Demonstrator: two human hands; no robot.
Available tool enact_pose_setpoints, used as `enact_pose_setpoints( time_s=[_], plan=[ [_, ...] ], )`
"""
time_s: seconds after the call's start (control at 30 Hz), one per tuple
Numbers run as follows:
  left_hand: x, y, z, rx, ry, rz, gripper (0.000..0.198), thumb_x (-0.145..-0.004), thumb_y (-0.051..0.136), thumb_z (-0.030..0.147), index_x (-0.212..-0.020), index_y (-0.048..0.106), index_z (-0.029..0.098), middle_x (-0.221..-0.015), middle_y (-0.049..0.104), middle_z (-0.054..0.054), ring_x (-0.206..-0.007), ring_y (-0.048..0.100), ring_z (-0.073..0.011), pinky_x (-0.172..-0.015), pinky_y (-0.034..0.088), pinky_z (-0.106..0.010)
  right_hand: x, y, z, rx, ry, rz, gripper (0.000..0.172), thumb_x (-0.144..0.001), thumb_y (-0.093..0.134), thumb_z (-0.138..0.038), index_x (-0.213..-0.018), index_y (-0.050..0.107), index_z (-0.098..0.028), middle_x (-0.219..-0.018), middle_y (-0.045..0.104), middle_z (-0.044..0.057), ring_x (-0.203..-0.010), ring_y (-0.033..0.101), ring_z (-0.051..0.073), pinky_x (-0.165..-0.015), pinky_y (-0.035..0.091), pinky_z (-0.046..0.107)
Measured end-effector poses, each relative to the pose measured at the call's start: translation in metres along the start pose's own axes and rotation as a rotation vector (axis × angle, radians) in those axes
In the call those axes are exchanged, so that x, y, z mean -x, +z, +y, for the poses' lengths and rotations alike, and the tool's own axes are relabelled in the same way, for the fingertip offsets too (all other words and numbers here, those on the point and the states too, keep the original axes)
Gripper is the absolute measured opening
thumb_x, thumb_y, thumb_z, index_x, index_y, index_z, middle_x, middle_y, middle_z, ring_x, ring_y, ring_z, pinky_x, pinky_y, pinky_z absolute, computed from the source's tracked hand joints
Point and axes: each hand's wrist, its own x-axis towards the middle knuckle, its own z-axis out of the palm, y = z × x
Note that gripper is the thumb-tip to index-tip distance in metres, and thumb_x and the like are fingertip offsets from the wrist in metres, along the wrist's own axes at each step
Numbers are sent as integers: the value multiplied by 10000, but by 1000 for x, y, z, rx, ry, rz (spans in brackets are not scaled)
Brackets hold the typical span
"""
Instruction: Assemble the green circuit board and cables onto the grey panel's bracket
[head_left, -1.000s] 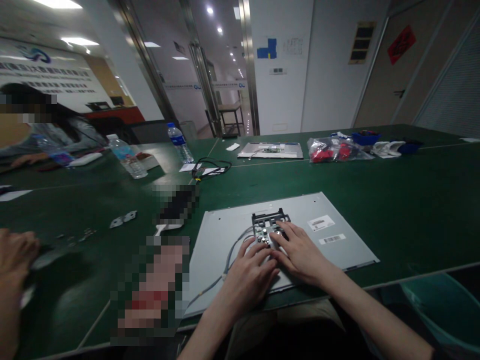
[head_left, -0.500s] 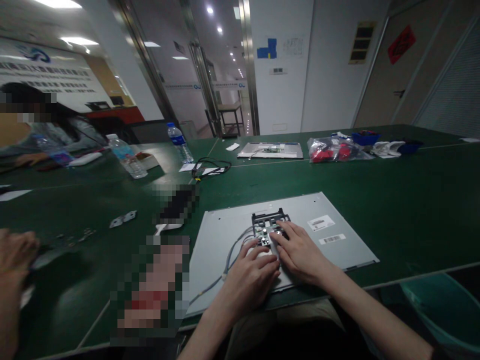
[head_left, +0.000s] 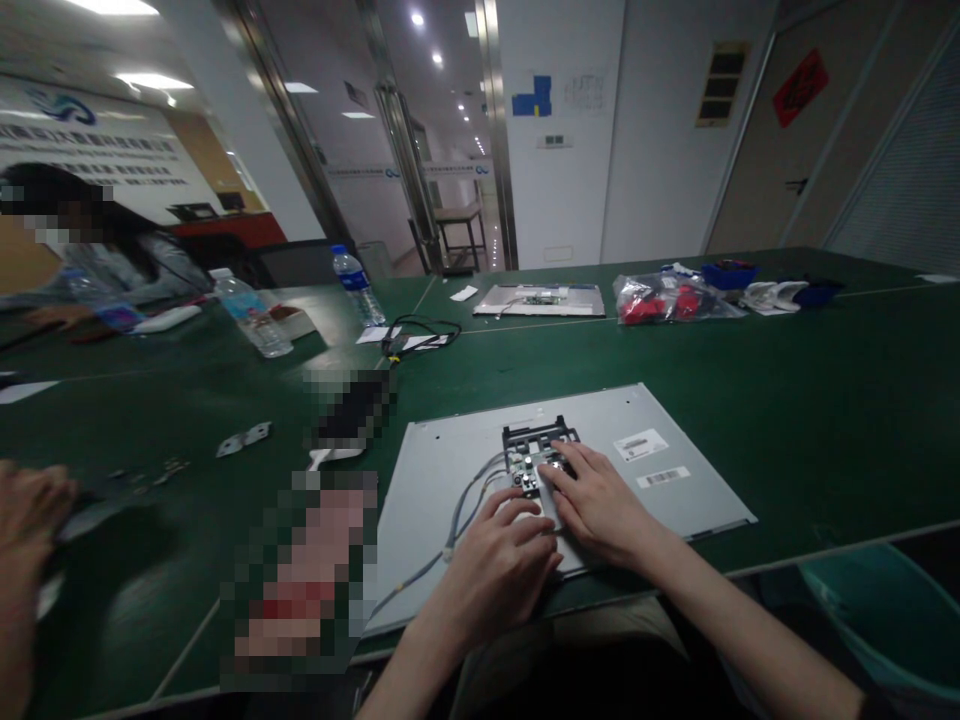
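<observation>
A flat display panel (head_left: 465, 455) lies back side up on the table before me, with two labels on its right half. Near its middle sits a black bracket (head_left: 517, 433) carrying a small green circuit board (head_left: 527, 470). My right hand (head_left: 604, 500) rests on the board's right side, fingers stretched and fingertips touching it. My left hand (head_left: 502, 560) is at the board's lower left edge, its fingers bent and apart; whether its fingertips touch the board I cannot tell. Grey-blue cables (head_left: 459, 520) run from the board to the panel's lower left.
A second panel (head_left: 540, 300), a plastic bag with red items (head_left: 660, 300) and blue trays (head_left: 727, 275) lie farther back. Bottles (head_left: 360, 285), a black cable (head_left: 427, 335) and blurred-out items stand left. Another person's hand (head_left: 34, 510) is at far left; a teal bin (head_left: 885, 620) is below right.
My left hand has drawn back slightly toward me, showing more of the board's lower left part. My right hand has stayed in nearly the same place.
</observation>
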Motion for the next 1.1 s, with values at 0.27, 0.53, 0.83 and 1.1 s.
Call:
enact_pose_setpoints(
  time_s=[0.27, 0.53, 0.83, 1.1],
  plan=[
    [0, 5, -5, 7, -34, 110, 66, -898, 539, 154, -922, 593, 185, -975, 695, -30, -961, 611, -188, -974, 446, -409, -1, 3, 1, 17, -13, 1, 400, -931, 466, -222, -1329, 515, -213, -1449, 410, 124, -1321, 369, 277, -1092, 347, 455],
    [2, 7, -8, 62, 78, 363, 95, -890, 602, 114, -822, 581, 178, -852, 709, -11, -793, 643, -148, -812, 516, -327, 0, 2, 1, 27, -9, -15, 409, -931, 458, -218, -1335, 517, -202, -1451, 413, 124, -1331, 359, 274, -1100, 338, 448],
    [0, 1, -6, 19, 88, 358, 90, -912, 562, 111, -872, 617, 170, -910, 730, -20, -811, 656, -152, -787, 522, -311, 0, 3, 1, 28, -8, -1, 409, -931, 453, -212, -1335, 519, -204, -1441, 424, 124, -1327, 366, 265, -1103, 334, 444],
    [4, 9, -10, -28, 27, 239, 207, -936, 442, 76, -1003, 625, 147, -1001, 717, -69, -928, 647, -190, -814, 534, -338, 0, 2, 2, 27, -6, -7, 406, -938, 444, -227, -1336, 517, -203, -1441, 416, 127, -1328, 359, 269, -1105, 329, 444]
  ],
)
